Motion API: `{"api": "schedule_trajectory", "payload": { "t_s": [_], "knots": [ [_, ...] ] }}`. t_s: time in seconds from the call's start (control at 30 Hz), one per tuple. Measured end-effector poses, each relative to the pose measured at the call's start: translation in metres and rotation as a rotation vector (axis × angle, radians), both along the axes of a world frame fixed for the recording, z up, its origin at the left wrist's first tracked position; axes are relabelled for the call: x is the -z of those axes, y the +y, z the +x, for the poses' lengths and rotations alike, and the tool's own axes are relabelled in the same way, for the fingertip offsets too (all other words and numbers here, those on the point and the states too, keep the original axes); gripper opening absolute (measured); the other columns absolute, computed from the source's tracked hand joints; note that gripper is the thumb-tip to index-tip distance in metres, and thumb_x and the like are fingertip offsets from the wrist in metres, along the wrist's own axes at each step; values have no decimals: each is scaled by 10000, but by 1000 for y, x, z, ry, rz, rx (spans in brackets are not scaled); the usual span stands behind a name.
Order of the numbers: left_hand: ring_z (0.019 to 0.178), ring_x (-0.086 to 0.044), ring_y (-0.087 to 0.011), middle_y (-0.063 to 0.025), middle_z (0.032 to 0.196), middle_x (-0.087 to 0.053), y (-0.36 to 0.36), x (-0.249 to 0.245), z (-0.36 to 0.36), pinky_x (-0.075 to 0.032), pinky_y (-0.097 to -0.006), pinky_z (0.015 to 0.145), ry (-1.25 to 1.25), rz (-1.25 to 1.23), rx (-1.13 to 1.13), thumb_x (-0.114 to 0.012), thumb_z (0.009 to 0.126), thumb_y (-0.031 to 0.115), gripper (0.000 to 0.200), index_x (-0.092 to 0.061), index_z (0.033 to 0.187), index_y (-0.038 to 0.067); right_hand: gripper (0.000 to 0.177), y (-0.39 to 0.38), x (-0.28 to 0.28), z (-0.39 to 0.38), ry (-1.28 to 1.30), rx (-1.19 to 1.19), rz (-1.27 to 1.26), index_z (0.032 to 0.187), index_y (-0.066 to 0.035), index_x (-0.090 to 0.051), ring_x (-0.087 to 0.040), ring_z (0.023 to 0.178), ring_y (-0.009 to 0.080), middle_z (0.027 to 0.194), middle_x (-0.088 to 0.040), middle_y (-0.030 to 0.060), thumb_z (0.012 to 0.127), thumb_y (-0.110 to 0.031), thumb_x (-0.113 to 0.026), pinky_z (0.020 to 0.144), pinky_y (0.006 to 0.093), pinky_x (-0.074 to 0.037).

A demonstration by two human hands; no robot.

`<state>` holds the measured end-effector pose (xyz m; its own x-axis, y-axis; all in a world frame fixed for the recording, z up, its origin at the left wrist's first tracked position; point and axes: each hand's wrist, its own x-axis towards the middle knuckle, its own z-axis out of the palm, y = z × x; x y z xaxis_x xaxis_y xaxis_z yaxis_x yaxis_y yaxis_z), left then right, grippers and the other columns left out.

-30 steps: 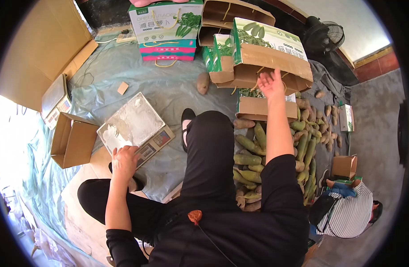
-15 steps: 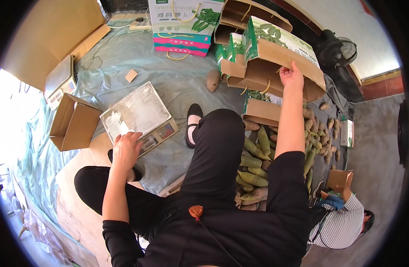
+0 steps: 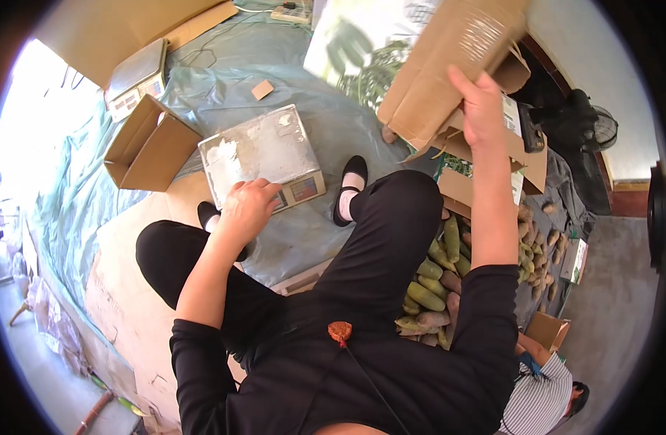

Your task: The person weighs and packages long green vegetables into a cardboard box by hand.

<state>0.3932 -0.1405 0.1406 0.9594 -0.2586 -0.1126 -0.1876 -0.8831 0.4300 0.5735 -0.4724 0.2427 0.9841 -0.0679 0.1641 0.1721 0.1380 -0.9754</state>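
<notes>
Close to the person's right knee, green radishes [image 3: 427, 293] lie in a heap. The left hand [image 3: 247, 210] is over the near edge of the scale [image 3: 264, 148], with fingers bent loosely, and its grip is released. The scale has white powdery patches on its plate and stands on the plastic sheet [image 3: 304, 250]. Beside its left corner is a small open box [image 3: 151, 148]. The right hand [image 3: 484, 109] has its grip closed on the printed carton [image 3: 449, 65], which is tilted over the far right part of the sheet; its white face is turned to the left. Farther, a second scale [image 3: 135, 76] stands near the sheet's far left corner, and a black fan [image 3: 579, 127] is near the wall.
</notes>
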Motion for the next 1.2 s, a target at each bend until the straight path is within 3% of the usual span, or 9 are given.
{"api": "schedule_trajectory", "payload": {
  "t_s": [0.13, 0.27, 0.4, 0.5, 0.67, 0.87, 1.0, 1.13, 1.2],
  "knots": [
    [904, -608, -312, -105, 925, -632, 3, 0, -3, -448, -415, 861, -33, -7, 15, -634, 818, 150, 244, -643, 1052, 81, 234, 70, 20, 6, 53, -323, -350, 1059, 6, -629, -634, 831, 138, 975, -688, 78, 863, -121, -644, 755, 294, -502],
    [900, -605, -316, -109, 924, -637, 5, -6, -3, -452, -410, 864, -97, -43, 9, -630, 818, 138, 234, -645, 1043, 73, 233, 135, 60, 7, -297, -454, -832, 985, -65, -662, -646, 823, 325, 897, -666, 168, 796, -198, -642, 756, 399, -502],
    [901, -602, -326, -117, 918, -641, 10, -10, -4, -455, -414, 868, -202, -76, -13, -634, 813, 130, 226, -646, 1029, 63, 109, 186, 90, -19, -435, -676, -1168, 885, -85, -637, -602, 843, 388, 843, -641, 190, 792, -141, -626, 700, 461, -479],
    [901, -611, -296, -89, 902, -641, 13, -13, -5, -447, -416, 872, -219, -66, -48, -640, 808, 146, 211, -646, 1009, 81, 75, 206, 114, -36, -439, -784, -1314, 836, -135, -646, -643, 852, 320, 840, -668, 114, 775, -122, -603, 698, 426, -508],
    [940, -596, -287, -87, 938, -631, 17, -10, -4, -440, -407, 879, -282, -75, -113, -651, 793, 140, 227, -645, 1011, 78, 113, 205, 128, -49, -381, -826, -1388, 865, -147, -661, -650, 899, 290, 877, -675, 83, 788, -117, -584, 719, 428, -517],
    [1034, -534, -280, -80, 1064, -579, 22, -19, 0, -426, -404, 881, -384, 4, -286, -694, 737, 92, 345, -631, 1077, 92, 258, 181, 111, -41, -302, -799, -1341, 1045, -172, -669, -609, 1024, 315, 1020, -649, 122, 788, -178, -653, 818, 442, -506],
    [1115, -517, -272, -63, 1158, -570, 33, -12, 3, -366, -424, 982, -341, 168, -355, -718, 745, 147, 465, -592, 1192, 121, 329, 142, 79, -21, -439, -701, -1077, 1094, -109, -645, -607, 1014, 323, 1058, -648, 130, 787, -222, -673, 879, 412, -483],
    [1185, -498, -270, -51, 1257, -549, 42, -3, 5, -345, -457, 1014, -180, 222, -413, -714, 774, 202, 513, -555, 1262, 176, 344, 82, 40, -27, -104, -568, -845, 1116, -58, -637, -632, 971, 246, 1037, -667, 143, 815, -224, -636, 854, 350, -492],
    [1181, -515, -260, -56, 1256, -562, 43, -1, 4, -353, -443, 997, -170, 253, -408, -691, 782, 214, 494, -562, 1257, 175, 336, 49, 38, -35, 37, -476, -793, 1170, -42, -614, -598, 929, 138, 1021, -650, 69, 872, -198, -624, 831, 284, -478]
  ]
}}
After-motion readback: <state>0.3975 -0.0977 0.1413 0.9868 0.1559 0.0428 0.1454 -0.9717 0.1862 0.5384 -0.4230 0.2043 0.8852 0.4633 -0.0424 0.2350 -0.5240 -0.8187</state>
